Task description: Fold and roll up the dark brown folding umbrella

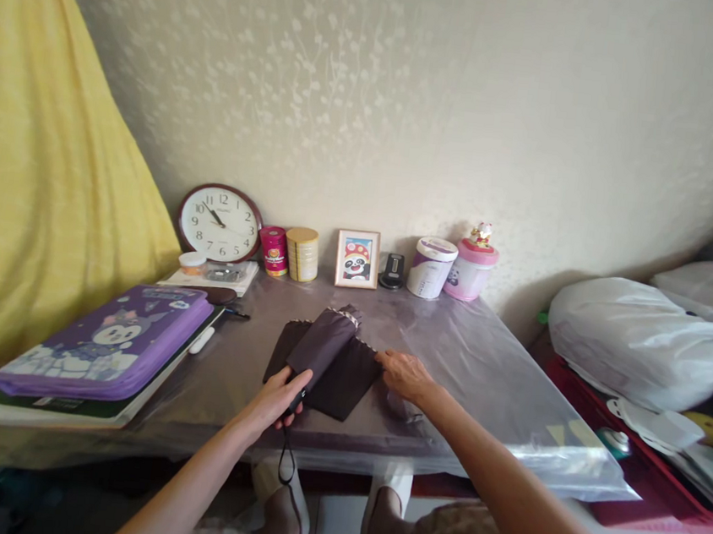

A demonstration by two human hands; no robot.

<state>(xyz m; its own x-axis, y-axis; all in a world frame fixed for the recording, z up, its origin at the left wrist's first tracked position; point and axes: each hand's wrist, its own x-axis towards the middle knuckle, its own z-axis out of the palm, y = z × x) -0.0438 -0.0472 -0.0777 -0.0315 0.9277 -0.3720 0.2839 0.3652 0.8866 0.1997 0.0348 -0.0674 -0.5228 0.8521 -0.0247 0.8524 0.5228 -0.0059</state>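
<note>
A dark folding umbrella [323, 344] lies collapsed over the table, its canopy panels loose and fanned out to both sides. My left hand [282, 397] is closed around its handle at the near end, and a black wrist strap [287, 457] hangs below. At the right, my right hand [405, 376] pinches the edge of a spread canopy panel [345, 376]. The fabric's patterned trim shows along the far edge. Part of the handle is hidden by my left fingers.
Along the wall stand a clock [219, 223], cans [302, 254], a picture frame [355, 282], and tubs [431, 271]. A purple folder [113, 335] lies on books at the left. White plastic bags [642, 339] are piled beyond the table's [508, 402] right side.
</note>
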